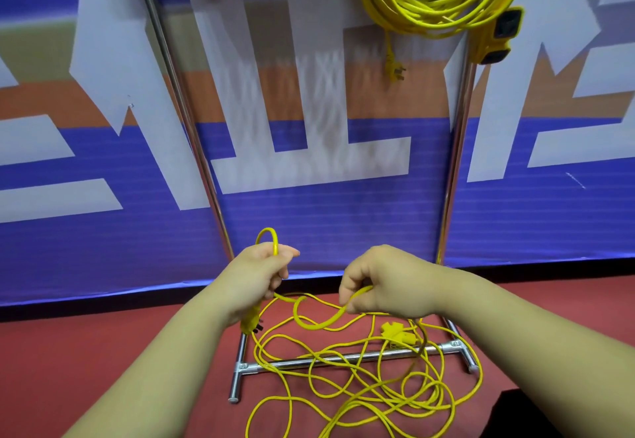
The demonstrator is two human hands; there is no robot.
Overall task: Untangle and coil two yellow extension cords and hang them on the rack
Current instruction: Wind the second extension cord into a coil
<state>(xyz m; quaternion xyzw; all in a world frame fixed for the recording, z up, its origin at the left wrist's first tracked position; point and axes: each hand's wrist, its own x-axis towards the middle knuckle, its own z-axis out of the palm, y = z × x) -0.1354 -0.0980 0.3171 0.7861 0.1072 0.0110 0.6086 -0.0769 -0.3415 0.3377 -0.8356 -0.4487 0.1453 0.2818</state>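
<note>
Head view: the left hand (261, 276) is curled round a small first loop of the loose yellow extension cord (343, 389), its plug (250, 325) dangling under the wrist. The right hand (378, 286) pinches the next length, apparently to feed the coil. The rest lies tangled on the red floor (103, 351), draped across the rack (285, 362) base bar, where it could snag. The other cord, coiled (429, 8), hangs top right, with free rail seemingly left of it.
</note>
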